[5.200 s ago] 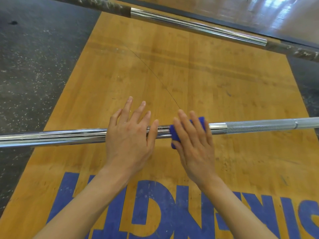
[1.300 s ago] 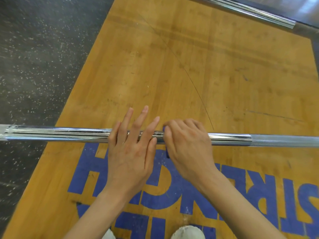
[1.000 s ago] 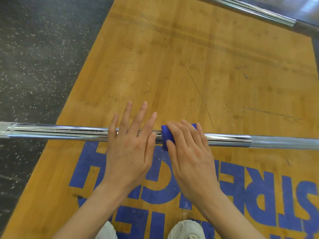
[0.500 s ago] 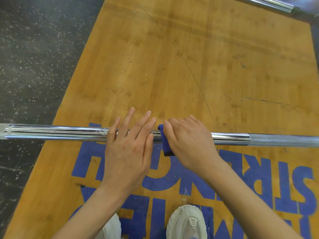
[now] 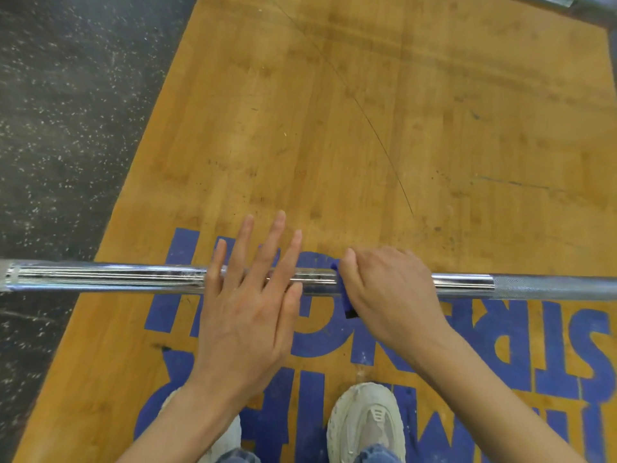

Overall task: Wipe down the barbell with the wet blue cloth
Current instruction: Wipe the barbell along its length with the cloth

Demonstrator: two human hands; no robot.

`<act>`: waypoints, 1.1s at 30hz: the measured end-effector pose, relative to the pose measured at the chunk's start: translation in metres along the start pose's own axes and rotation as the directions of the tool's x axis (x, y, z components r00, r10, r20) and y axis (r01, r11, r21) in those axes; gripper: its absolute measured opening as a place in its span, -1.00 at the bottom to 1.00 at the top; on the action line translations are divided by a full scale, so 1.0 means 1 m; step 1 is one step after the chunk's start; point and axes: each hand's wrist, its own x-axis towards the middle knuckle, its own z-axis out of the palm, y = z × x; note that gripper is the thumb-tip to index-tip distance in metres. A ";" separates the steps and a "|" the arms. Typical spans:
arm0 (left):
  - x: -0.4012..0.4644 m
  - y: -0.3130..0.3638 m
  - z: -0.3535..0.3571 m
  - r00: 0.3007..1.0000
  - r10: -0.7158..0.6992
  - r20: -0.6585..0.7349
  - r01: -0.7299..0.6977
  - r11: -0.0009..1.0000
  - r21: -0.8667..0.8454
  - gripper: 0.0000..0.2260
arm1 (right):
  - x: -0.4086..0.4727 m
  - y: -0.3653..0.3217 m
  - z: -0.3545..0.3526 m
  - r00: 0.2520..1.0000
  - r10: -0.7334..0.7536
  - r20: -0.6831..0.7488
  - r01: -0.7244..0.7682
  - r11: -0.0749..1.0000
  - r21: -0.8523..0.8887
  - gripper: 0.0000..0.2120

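Your left hand (image 5: 247, 309) flat, fingers spread on barbell (image 5: 110, 279), probably stops roll. Right hand (image 5: 389, 289) curls round blue cloth (image 5: 344, 295) on bar, near platform's (image 5: 334, 128) left edge, for full-wrap contact.

wooden platform (image 5: 417, 111) with blue lettering | flanked by speckled rubber floor (image 5: 66, 111) | white shoes (image 5: 365, 422) on it

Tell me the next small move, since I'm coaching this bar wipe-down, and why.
Probably slide the right hand, curled over the blue cloth, along the barbell toward the knurled section. The left hand rests flat on the bar, blocking the other way.
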 end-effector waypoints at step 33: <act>-0.054 0.014 0.000 1.000 0.014 0.021 -0.016 0.993 0.121 -0.51 | 0.004 -0.007 -0.017 0.627 -0.055 0.777 -0.373 0.854 0.362 -0.63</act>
